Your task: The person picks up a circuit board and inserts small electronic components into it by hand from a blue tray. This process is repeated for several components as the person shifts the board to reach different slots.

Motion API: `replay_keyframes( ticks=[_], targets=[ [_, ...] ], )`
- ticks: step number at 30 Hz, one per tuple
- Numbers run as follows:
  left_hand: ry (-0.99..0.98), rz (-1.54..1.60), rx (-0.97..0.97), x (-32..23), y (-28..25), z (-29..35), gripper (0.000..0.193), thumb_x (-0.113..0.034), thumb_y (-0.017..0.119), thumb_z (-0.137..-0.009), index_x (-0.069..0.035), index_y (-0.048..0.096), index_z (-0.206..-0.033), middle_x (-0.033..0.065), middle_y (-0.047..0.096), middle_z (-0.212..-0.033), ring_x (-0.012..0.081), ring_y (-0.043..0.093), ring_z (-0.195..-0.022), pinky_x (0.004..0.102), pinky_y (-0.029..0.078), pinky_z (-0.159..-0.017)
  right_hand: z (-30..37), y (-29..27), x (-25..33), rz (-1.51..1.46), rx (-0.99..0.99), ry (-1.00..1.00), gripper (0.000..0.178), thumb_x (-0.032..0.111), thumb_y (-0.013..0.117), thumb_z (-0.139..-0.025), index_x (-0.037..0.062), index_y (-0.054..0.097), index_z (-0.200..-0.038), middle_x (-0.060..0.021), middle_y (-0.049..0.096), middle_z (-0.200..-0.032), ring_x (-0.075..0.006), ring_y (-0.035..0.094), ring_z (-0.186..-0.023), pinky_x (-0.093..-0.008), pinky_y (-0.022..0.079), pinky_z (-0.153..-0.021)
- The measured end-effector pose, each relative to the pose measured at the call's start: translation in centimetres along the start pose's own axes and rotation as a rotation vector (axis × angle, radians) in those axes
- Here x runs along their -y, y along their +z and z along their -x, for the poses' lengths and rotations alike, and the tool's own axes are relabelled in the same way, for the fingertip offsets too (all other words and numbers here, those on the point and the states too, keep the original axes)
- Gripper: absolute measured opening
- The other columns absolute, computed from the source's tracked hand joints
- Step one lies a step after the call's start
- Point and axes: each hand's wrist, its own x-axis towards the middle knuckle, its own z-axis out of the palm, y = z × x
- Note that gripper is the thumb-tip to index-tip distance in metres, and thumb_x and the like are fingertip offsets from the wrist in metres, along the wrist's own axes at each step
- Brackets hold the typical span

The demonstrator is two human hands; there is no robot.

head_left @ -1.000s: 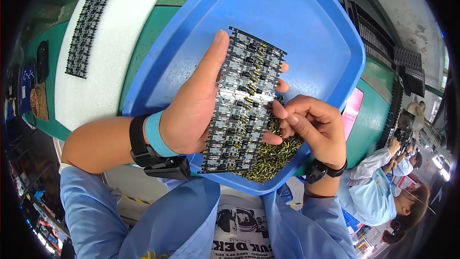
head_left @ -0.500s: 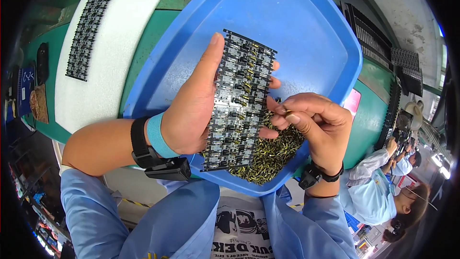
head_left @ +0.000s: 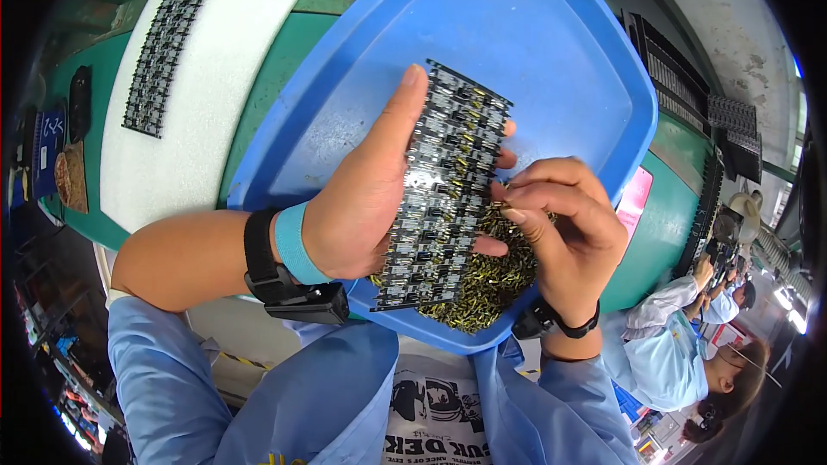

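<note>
My left hand (head_left: pixel 357 189) is wrapped round a black circuit board panel (head_left: pixel 444 185), thumb along its left edge and fingertips showing past the right one. Rows of small metal and yellow parts cover the panel, which is tilted above a blue plastic tub (head_left: pixel 379 52). Close to the panel's right edge, my right hand (head_left: pixel 573 224) has thumb and fingers pinched together. Whatever sits between those fingertips is too small to make out. Beneath both hands, a pile of small yellow-and-black parts (head_left: pixel 495 293) lies in the near end of the tub, partly hidden by the panel.
A similar panel (head_left: pixel 164 60) rests on a white foam sheet (head_left: pixel 233 60) at the left of the green table (head_left: pixel 276 69). Right of the tub lies a pink phone-like object (head_left: pixel 635 202). Black racks (head_left: pixel 676 77) stand farther right. A person in light blue (head_left: pixel 668 362) sits at the right.
The panel and my left hand have shifted slightly right, and the panel leans a bit more. My right hand stays pinched beside its edge, its fingers having moved a little.
</note>
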Motion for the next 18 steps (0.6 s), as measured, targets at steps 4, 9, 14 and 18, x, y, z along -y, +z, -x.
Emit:
replay_keyframes(
  ticks=[4,9,14,18],
  targets=[
    [0.059,-0.067,0.093,0.4,-0.3,-0.6,0.081,-0.07,0.026,-0.111,-0.004,0.062,-0.141,0.0083,0.073,-0.12,0.0185,0.071,-0.109,0.0341,0.06,-0.097,-0.5,0.7,0.7,0.189,0.075,-0.159,0.024,-0.006,0.083,-0.079,0.0037,0.08,-0.101,-0.0085,0.073,-0.101,-0.0226,0.065,-0.091,-0.0344,0.053,-0.082],
    [0.107,-0.031,0.051,0.6,0.3,-0.7,0.066,-0.067,0.037,-0.111,-0.009,0.066,-0.121,0.0026,0.069,-0.102,0.013,0.067,-0.095,0.0295,0.056,-0.087,-0.8,1.1,1.5,0.366,0.168,-0.245,0.02,-0.006,0.08,-0.079,0.002,0.079,-0.098,-0.0099,0.07,-0.1,-0.0245,0.062,-0.093,-0.0428,0.056,-0.096],
    [0.102,-0.009,0.084,0.8,0.3,-0.7,0.065,-0.067,0.038,-0.111,-0.009,0.065,-0.119,0.0019,0.069,-0.102,0.0123,0.066,-0.092,0.0287,0.055,-0.085,-0.6,1.5,1.4,0.438,0.122,-0.258,0.024,-0.005,0.081,-0.076,0.0033,0.08,-0.098,-0.0094,0.07,-0.099,-0.025,0.06,-0.092,-0.0386,0.053,-0.088],
    [0.064,0.011,0.09,0.8,0.2,-0.6,0.065,-0.068,0.039,-0.11,-0.009,0.065,-0.117,0.0019,0.069,-0.102,0.0118,0.065,-0.092,0.0285,0.055,-0.085,-0.6,1.6,1.7,0.49,0.116,-0.293,0.024,-0.005,0.081,-0.077,0.0037,0.079,-0.099,-0.0094,0.07,-0.099,-0.0253,0.06,-0.091,-0.0373,0.052,-0.085]
  ],
)
